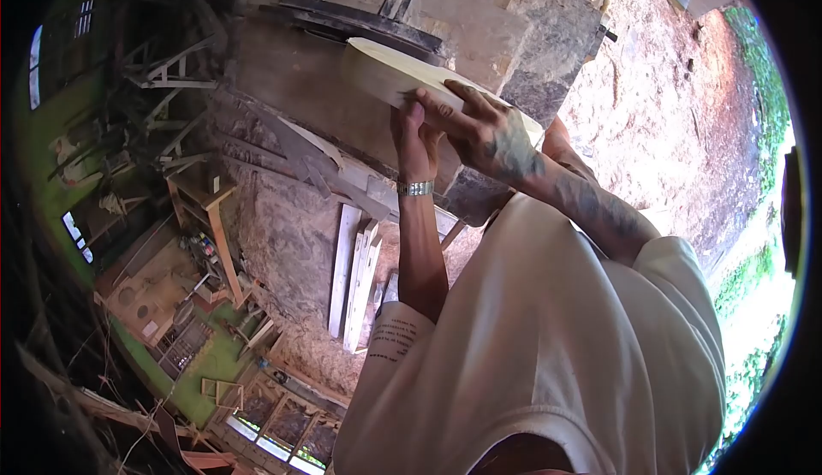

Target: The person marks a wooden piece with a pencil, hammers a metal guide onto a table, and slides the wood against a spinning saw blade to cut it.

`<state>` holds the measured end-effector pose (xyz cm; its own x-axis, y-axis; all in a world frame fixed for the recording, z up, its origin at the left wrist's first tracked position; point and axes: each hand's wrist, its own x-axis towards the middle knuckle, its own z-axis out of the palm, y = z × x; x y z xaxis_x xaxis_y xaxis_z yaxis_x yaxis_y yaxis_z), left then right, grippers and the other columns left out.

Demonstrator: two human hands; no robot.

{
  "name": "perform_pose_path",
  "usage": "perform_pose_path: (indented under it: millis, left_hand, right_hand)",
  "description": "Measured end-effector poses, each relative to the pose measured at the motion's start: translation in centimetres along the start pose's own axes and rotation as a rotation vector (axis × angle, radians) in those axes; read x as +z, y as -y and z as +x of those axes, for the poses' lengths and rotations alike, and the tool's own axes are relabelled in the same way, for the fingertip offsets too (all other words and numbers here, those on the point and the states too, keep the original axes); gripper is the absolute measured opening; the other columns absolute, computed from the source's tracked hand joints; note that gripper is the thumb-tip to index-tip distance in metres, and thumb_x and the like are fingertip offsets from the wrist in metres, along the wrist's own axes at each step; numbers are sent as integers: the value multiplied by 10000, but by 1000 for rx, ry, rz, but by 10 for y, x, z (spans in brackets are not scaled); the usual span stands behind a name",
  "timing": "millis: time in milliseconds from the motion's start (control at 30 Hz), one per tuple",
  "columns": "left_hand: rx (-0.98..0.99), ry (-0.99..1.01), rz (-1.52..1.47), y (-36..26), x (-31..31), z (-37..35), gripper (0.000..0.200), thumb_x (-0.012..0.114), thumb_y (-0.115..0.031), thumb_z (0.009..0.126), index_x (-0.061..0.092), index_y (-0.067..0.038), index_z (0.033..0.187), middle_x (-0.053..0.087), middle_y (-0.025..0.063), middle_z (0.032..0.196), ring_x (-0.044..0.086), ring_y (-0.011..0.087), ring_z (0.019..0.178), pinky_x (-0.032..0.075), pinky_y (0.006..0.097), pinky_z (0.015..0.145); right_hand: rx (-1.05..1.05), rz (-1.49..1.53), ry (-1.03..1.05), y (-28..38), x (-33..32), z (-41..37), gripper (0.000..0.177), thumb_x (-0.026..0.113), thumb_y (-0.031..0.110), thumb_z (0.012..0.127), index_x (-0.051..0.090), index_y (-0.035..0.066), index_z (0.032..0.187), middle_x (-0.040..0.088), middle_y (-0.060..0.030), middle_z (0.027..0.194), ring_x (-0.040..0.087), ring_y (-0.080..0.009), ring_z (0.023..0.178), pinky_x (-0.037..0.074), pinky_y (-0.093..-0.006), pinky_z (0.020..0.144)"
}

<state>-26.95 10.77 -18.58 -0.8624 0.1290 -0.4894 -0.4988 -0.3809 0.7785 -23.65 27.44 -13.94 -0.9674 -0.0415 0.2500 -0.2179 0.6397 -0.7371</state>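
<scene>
A pale wooden board with a rounded far end lies tilted over a brown work surface. My left hand, with a metal-banded watch at its wrist, grips the board's near side, thumb up against it. My right hand is wrapped over the board's top edge further right, its fingers close to my left thumb. Part of the board is hidden behind my right hand and tattooed forearm. Just beyond the rounded end sits a dark bar joined to two rails.
Long pale planks lean below the bench edge. A wooden stand and cluttered tools are at the left. Wooden frames are stacked at the far left. Bare earth and greenery lie to the right.
</scene>
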Motion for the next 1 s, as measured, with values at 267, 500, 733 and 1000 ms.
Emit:
perform_pose_path:
  millis: [267, 500, 733, 1000]
  left_hand:
    - [-3, 32, -43, -12, 1, 7, 575, 655, -327, 973, 438, -94, 1451, 580, 91, 1320, 628, 207, 1174, 613, 342, 836]
    - [-14, 20, -28, -11, -1, 11, 599, 665, -345, 965, 421, -121, 1464, 573, 87, 1323, 630, 204, 1157, 622, 342, 786]
    - [27, 30, 5, -13, 8, 7, 626, 674, -359, 958, 405, -116, 1469, 567, 93, 1325, 626, 202, 1157, 621, 342, 766]
    - [174, 83, 162, 35, 57, -66, 831, 697, -304, 930, 223, -100, 1581, 534, 123, 1352, 575, 230, 1196, 552, 379, 928]
  right_hand:
    - [0, -21, 16, 1, 4, 7, 834, 751, 111, 789, 471, 364, 1532, 609, -180, 1312, 738, -305, 900, 622, -382, 622]
    - [2, 7, -6, 2, 6, 9, 797, 744, 104, 791, 505, 347, 1511, 618, -192, 1291, 737, -295, 849, 620, -385, 614]
    - [-24, 31, 17, 2, 4, 9, 755, 725, 82, 809, 516, 289, 1505, 620, -204, 1300, 740, -306, 876, 629, -389, 636]
    - [31, -37, -30, 9, -52, -54, 634, 789, 92, 800, 542, -20, 1373, 703, -224, 1113, 746, -370, 911, 632, -416, 717]
